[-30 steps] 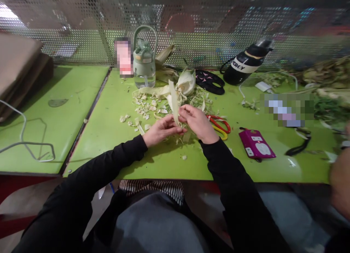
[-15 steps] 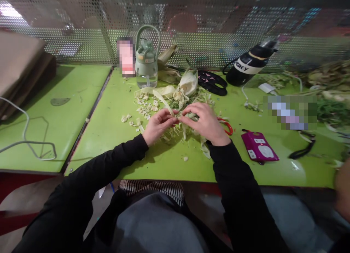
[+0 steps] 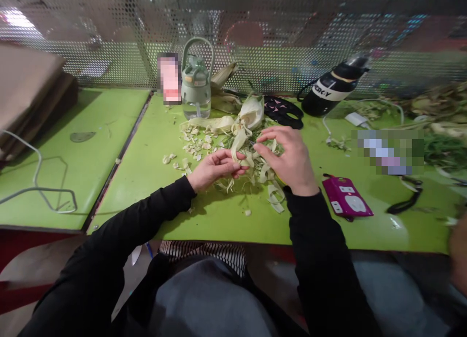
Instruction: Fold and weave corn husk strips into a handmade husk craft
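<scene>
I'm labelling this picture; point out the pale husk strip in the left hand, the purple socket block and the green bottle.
Pale husk strip (image 3: 238,143): head view, its middle.
Purple socket block (image 3: 346,196): head view, top face.
Green bottle (image 3: 196,91): head view, its body.

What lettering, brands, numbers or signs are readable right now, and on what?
"ERGY": white band of the tilted black bottle; preceding letters unclear.
Small orange label on the pale-green plastic bottle: too small to read.
Pixelated upright rectangle and pixelated patch at right: unreadable.
Nothing else legible.
</scene>
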Demonstrator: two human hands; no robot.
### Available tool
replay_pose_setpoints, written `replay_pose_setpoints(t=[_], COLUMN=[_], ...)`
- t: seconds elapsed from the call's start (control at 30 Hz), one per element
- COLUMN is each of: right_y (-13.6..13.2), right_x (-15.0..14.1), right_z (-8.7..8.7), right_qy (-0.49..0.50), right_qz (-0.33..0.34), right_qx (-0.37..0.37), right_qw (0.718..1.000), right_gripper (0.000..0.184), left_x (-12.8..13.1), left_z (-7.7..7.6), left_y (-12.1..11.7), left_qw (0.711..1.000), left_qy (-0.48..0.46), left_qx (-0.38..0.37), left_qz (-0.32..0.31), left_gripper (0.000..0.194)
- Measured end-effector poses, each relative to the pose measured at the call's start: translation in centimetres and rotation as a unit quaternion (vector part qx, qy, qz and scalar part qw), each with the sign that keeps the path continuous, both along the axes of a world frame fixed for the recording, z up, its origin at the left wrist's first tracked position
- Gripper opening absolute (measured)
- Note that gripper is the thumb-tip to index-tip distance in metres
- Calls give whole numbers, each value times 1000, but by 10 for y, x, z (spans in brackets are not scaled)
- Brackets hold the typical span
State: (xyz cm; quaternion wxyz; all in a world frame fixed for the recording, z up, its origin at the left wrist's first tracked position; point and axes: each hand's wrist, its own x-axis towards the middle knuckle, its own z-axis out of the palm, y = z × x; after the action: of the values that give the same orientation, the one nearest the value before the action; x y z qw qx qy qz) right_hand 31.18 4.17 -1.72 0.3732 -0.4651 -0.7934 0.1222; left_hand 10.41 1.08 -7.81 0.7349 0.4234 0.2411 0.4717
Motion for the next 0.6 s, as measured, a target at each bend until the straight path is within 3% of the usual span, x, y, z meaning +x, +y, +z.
replay_pose_setpoints(t=[0.03,0.1,0.17,0.23,0.33,0.43,0.53,0.6], right_y=[-3,-7,-9,-11,-16,-21,-19,-15], right_x=[-3,-7,-9,-10,-14,-20,-19,-16], right_z=[1,3,3,1,-2,-1,2,2], right_qy=[-2,-28,-52,-54,-63,-129,-152,-101], right_qz=[33,110,141,106,65,184,259,201], right_qx=[-1,-73,-137,-125,-43,-48,-197,-314], right_qw=[999,991,979,985,995,973,933,922], right_gripper=[30,33,34,31,29,37,59,76], left_x=[0,-1,0,1,3,4,3,3], left_z=[0,1,0,-2,-4,-4,-1,1], left_y=[1,3,5,5,5,4,3,2], left_qw=[1000,999,997,994,990,988,991,994], left_qy=[-5,-14,-13,-8,-4,-13,-26,-36], left_qx=[2,11,20,19,4,-24,-28,-11], left_qz=[17,45,73,103,139,153,132,105], left_gripper=[35,34,32,31,28,22,18,18])
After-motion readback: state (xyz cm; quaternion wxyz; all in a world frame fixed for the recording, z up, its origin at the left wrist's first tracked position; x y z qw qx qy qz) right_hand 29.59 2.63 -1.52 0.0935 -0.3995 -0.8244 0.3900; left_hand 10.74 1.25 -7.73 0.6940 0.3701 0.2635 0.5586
